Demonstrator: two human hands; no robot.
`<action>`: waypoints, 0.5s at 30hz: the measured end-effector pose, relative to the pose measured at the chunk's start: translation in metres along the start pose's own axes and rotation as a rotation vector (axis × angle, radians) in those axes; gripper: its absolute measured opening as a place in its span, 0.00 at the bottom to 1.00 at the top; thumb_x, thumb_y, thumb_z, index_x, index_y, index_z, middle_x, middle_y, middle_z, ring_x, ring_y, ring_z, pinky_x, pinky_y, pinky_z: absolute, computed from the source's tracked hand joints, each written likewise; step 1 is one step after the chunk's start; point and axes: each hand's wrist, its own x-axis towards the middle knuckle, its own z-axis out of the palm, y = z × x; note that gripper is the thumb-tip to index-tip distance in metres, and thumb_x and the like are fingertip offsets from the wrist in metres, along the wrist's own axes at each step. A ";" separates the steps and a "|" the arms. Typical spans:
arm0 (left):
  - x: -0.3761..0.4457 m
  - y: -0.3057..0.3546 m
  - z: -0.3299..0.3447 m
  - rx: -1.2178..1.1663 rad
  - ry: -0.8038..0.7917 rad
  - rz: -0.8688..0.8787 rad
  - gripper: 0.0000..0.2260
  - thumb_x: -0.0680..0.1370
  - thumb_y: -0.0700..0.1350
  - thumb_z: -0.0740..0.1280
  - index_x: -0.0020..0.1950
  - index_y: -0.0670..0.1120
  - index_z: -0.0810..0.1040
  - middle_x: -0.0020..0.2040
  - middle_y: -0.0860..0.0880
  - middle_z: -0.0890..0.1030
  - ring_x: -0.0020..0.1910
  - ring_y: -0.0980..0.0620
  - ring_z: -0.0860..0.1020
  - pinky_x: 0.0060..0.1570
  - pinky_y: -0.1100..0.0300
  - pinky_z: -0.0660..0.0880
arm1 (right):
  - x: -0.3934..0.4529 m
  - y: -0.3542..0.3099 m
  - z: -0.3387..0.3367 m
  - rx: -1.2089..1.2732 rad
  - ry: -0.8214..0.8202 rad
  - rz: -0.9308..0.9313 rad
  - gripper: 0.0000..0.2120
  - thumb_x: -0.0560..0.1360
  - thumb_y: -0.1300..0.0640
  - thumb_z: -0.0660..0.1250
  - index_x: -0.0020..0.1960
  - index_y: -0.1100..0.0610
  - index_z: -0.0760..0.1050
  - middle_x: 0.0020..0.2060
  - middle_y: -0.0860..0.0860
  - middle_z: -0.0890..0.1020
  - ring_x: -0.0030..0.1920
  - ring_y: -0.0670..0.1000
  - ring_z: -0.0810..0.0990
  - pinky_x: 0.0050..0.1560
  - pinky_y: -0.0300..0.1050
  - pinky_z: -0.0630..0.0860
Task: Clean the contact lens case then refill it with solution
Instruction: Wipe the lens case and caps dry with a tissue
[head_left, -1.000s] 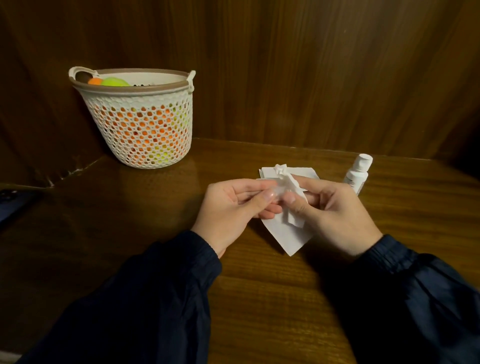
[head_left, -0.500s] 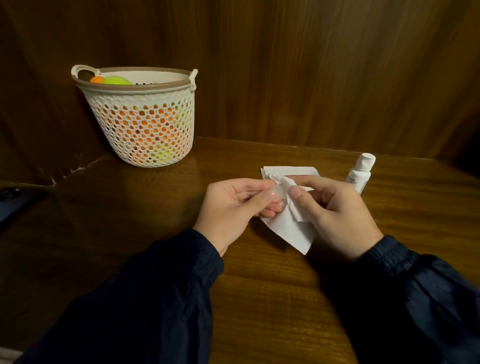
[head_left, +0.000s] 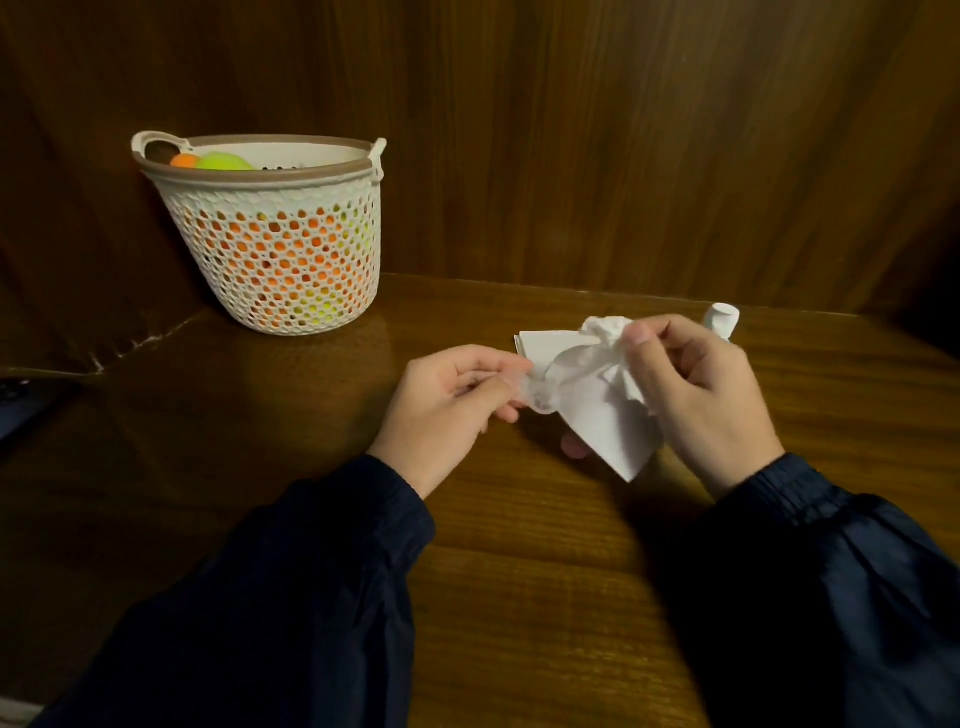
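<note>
Evidently pinching a small clear case (head_left: 537, 397) in left hand (head_left: 447, 410), above the tabletop (head_left: 519, 571); gripping bunched tissue (head_left: 602, 379) in right hand (head_left: 701, 395). Probably light, rigid, slick plastic: best held by the rim, tissue soft enough for twisting inside

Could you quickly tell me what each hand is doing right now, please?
Left hand: pinches the clear lens case.
Right hand: grips the white tissue.
</note>
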 end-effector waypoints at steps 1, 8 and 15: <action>0.001 -0.002 -0.001 0.076 0.003 -0.007 0.08 0.83 0.42 0.69 0.58 0.50 0.86 0.47 0.52 0.89 0.42 0.59 0.85 0.41 0.66 0.79 | 0.003 0.002 -0.003 -0.002 0.024 0.002 0.10 0.86 0.49 0.65 0.49 0.49 0.82 0.36 0.40 0.85 0.34 0.39 0.80 0.32 0.33 0.74; -0.001 -0.007 0.000 0.344 -0.007 0.055 0.07 0.82 0.46 0.71 0.58 0.51 0.86 0.41 0.59 0.83 0.41 0.62 0.82 0.44 0.64 0.82 | 0.012 0.017 -0.008 -0.002 0.063 0.060 0.09 0.85 0.48 0.65 0.49 0.46 0.82 0.40 0.36 0.86 0.40 0.36 0.81 0.38 0.28 0.74; 0.000 -0.006 -0.005 0.613 -0.075 0.171 0.09 0.81 0.41 0.73 0.57 0.54 0.86 0.50 0.60 0.82 0.48 0.61 0.81 0.43 0.71 0.77 | 0.014 0.018 -0.011 0.019 0.095 0.060 0.09 0.84 0.45 0.65 0.49 0.44 0.83 0.42 0.39 0.87 0.41 0.37 0.83 0.41 0.32 0.77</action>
